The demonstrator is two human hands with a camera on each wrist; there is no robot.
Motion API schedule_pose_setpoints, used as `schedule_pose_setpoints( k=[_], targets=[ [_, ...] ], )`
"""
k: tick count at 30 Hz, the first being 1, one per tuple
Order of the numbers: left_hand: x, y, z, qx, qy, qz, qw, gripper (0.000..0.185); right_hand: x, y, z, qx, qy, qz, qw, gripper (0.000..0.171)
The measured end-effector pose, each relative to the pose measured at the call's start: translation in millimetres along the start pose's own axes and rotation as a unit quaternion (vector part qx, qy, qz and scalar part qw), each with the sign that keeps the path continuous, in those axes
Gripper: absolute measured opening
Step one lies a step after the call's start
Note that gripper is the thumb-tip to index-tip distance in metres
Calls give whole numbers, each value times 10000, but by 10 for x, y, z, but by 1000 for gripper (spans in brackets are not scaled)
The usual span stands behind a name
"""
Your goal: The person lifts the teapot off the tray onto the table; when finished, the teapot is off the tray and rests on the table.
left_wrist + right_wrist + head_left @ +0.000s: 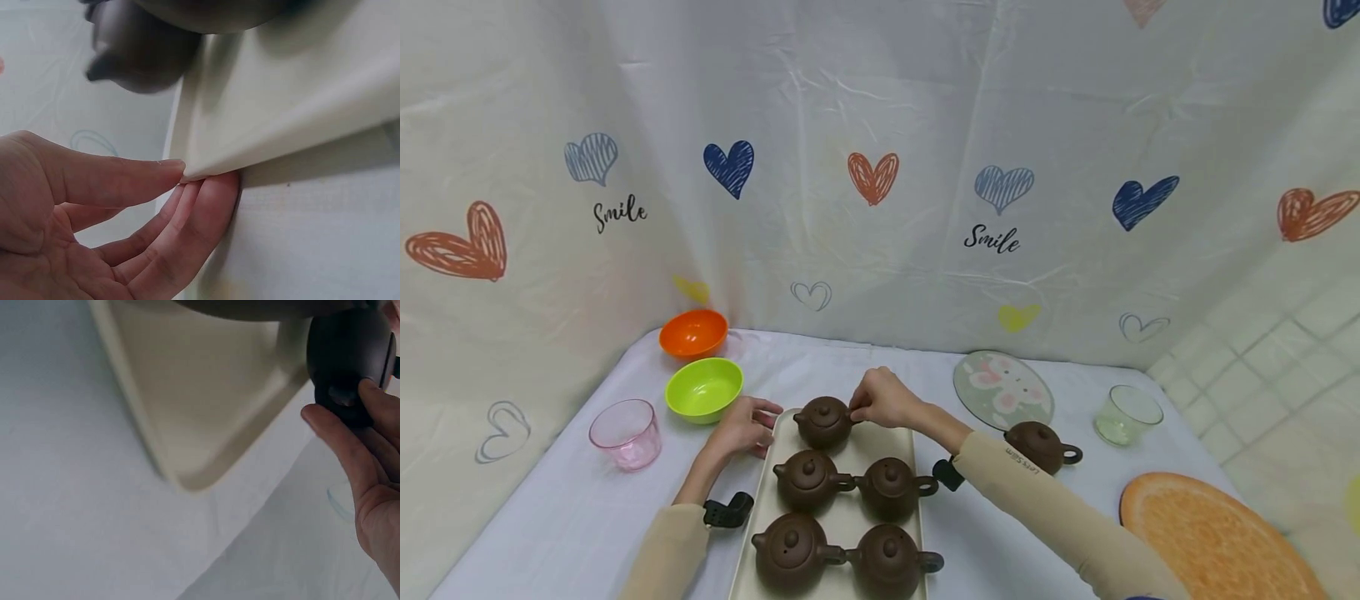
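Observation:
A cream tray (887,442) carries several dark brown lidded teapots in two columns. My right hand (883,398) pinches the looped handle of the far-left teapot (823,423), whose spout points left. The right wrist view shows thumb and fingers on the handle of this teapot (347,353). At the tray's far-left corner is my left hand (747,429). Its thumb and fingers pinch the tray's rim (281,144) in the left wrist view. Nearer on the tray stand a middle-left teapot (807,481), a middle-right teapot (887,489) and larger front ones.
Left of the tray stand a pink glass (627,437), a green bowl (703,392) and an orange bowl (693,335). To the right lie a rabbit-print round mat (1004,390), another teapot (1036,447), a greenish glass (1127,415) and an orange round mat (1217,533).

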State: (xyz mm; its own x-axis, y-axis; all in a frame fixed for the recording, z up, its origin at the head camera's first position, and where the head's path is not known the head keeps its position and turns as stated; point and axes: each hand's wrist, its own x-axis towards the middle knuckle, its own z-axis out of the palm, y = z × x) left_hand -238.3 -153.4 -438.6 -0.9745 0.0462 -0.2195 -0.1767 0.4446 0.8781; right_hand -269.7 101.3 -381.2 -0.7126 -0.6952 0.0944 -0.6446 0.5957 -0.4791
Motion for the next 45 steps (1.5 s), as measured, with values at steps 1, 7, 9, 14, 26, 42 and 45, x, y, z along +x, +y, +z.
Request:
schedule_pose_setpoints(
  k=[1,7,9,14,26,42,45],
  targets=[
    [-3,5,5,4,27,2,10000,48,-32,29,-28,63,52,3,10000,8],
    [10,-6,16,-52,-6,53,10000,48,-315,230,-278,641,202,251,9974,9],
    [20,-27,9,-147,-78,79,9998,49,-436,307,-352,800,240,328,9960,10],
    [44,-74,-20,-354,-242,122,9990,53,-719,522,-445,1071,303,657,9916,11],
    [48,-99,-41,-407,-317,44,9987,52,-1174,904,-502,1011,527,1184,9864,11],
    [24,-100,-39,-492,-343,57,9982,51,-1247,1048,-490,577,455,1088,9913,9],
    [27,-94,-43,-486,-338,76,9982,51,-1248,1060,-492,554,468,1087,9914,10]
  ],
)
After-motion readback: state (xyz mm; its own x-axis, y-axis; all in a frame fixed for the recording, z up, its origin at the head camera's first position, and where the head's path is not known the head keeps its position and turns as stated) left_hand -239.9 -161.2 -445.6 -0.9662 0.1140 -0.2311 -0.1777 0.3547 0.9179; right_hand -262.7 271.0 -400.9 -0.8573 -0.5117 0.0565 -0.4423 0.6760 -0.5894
